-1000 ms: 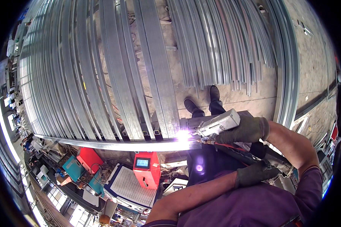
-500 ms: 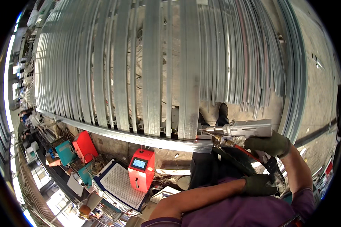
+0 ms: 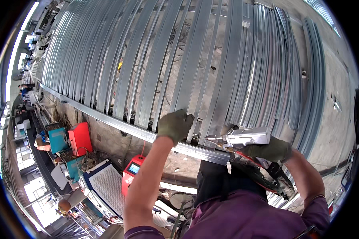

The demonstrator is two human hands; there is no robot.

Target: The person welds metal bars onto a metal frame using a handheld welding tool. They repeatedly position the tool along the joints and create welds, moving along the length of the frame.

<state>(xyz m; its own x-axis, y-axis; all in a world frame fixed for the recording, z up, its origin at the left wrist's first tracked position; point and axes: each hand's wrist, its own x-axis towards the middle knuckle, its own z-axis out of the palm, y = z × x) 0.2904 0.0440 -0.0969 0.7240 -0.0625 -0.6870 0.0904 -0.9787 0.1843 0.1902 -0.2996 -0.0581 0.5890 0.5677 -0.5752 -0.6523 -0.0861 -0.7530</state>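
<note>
My left hand (image 3: 174,126), in a dark green work glove, is closed over the near end of a wide galvanized steel bar (image 3: 192,55), its fingers curled at the bar's right edge. In my right hand (image 3: 269,151), also gloved, is a silver handheld welding gun (image 3: 249,136) with a narrow nozzle. The nozzle points left, just above the near end of another wide bar (image 3: 223,87). Hoses run down from the gun's handle. A long steel rail (image 3: 127,128) lies across the near ends of the bars.
Thin steel profiles (image 3: 263,71) lie bundled at the right, with more lengths (image 3: 314,79) beyond them on the floor. Near left stand a red machine with a screen (image 3: 129,175), a white-and-blue cabinet (image 3: 103,189) and another red box (image 3: 79,138).
My left hand has moved from beside the hoses near my right arm, up and left onto the bars. The gun has shifted slightly left. The view has turned.
</note>
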